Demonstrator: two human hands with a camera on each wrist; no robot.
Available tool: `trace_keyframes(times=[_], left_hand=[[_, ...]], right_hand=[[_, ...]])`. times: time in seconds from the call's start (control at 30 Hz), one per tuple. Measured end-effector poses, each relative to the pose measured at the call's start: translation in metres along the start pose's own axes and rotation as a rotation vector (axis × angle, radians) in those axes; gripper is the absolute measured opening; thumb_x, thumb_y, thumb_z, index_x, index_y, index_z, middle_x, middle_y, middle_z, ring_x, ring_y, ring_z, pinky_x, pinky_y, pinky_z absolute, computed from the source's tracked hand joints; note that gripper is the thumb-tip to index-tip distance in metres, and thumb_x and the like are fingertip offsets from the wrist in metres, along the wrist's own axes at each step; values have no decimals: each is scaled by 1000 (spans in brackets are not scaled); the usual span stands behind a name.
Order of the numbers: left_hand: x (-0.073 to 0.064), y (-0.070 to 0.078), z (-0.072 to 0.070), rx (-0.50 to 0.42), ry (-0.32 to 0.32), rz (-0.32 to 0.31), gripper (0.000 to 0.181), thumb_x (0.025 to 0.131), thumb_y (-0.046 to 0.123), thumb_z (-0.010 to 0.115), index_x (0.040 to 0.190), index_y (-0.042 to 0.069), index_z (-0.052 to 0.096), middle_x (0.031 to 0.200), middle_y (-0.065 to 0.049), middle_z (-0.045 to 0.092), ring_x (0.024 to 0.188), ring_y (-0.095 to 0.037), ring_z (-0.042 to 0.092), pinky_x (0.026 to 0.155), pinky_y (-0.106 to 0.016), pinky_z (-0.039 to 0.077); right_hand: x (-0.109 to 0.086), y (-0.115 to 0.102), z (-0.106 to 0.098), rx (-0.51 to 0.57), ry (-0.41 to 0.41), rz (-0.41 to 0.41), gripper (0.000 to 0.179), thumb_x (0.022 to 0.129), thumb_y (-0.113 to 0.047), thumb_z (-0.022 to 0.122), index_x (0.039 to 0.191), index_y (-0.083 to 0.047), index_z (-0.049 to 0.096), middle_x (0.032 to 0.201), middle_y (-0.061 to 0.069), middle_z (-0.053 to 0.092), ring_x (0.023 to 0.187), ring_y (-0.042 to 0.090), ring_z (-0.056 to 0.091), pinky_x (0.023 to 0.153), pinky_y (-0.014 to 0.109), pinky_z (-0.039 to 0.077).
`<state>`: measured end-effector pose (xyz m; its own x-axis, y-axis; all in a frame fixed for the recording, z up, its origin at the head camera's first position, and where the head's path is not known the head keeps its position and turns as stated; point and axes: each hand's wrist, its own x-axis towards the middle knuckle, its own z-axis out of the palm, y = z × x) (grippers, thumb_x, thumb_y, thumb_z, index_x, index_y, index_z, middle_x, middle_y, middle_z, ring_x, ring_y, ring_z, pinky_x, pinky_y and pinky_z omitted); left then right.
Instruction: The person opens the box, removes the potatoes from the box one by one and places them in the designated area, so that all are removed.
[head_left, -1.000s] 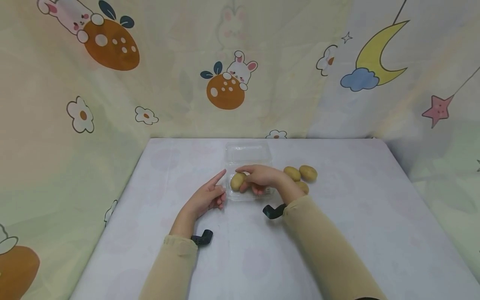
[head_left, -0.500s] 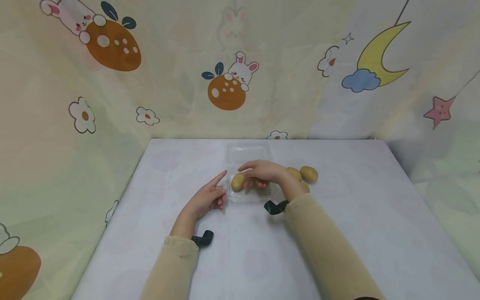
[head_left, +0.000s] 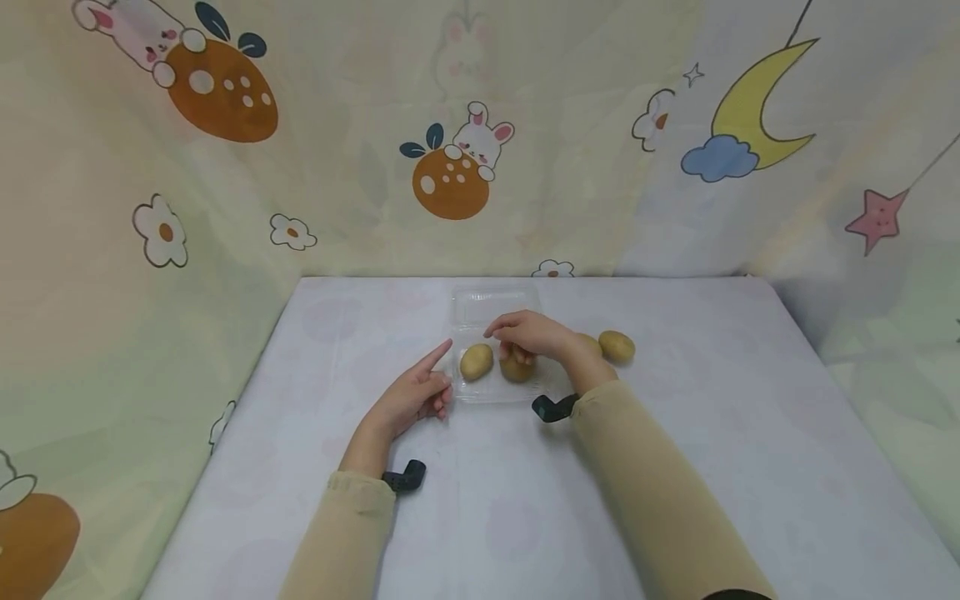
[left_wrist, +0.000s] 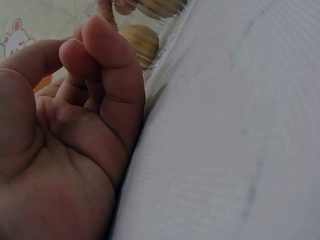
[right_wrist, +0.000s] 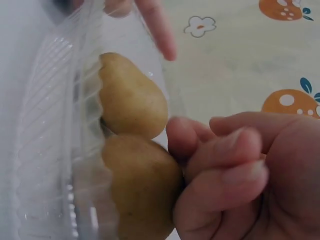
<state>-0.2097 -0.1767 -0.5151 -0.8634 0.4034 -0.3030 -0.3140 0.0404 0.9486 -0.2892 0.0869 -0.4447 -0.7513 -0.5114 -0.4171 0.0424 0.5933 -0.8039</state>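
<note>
A clear plastic clamshell box (head_left: 496, 307) lies with its lid folded back, and two potatoes sit in its near half. The left potato (head_left: 476, 362) is fully in view. My right hand (head_left: 534, 333) hovers over the right potato (head_left: 517, 368), fingers loosely bent and lying against its side in the right wrist view, not wrapped round it. My left hand (head_left: 411, 396) rests on the table at the box's left side. Its index finger points straight along the box edge, with the other fingers loosely curled and holding nothing.
More potatoes (head_left: 617, 347) lie on the table just right of the box, partly behind my right wrist. The white-covered table (head_left: 480, 517) meets a printed cloth backdrop (head_left: 337, 150) at its far edge. Each wrist carries a small black camera (head_left: 405, 477).
My right hand has drawn away from the left potato, moving slightly right and up. The right potato, hidden under the hand before, now shows. The left hand has stayed put.
</note>
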Motion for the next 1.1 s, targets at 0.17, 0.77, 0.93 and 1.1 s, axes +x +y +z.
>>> trace_keyframes(times=[0.17,0.77,0.93,1.1], left_hand=[[1,0,0,-11,0,-7,64,99,18,57,150,49,32,76,-6,57,65,-17,51,65,-34,56],[0,0,0,-7,8,-5,63,100,18,56,148,50,33,77,-7,56,65,-18,50,65,-33,55],[-1,-1,-1,-8,1,1,63,99,20,57,149,49,33,77,-6,56,64,-17,51,65,-33,55],[-1,-1,0,-23,-18,18,65,99,18,56,154,40,30,76,-5,55,64,-16,49,64,-33,54]], right_hand=[[0,-1,3,141,-105,77,30,104,-23,45,130,-16,58,77,7,64,47,11,46,48,22,43],[6,-5,6,-186,-14,52,31,97,-20,58,128,-22,63,85,4,65,57,14,50,54,24,45],[8,-3,5,-54,-120,68,42,94,-19,63,136,-21,58,82,4,67,53,9,48,51,21,44],[11,0,7,-46,-176,73,47,91,-21,69,136,-29,58,83,3,71,51,7,44,50,18,40]])
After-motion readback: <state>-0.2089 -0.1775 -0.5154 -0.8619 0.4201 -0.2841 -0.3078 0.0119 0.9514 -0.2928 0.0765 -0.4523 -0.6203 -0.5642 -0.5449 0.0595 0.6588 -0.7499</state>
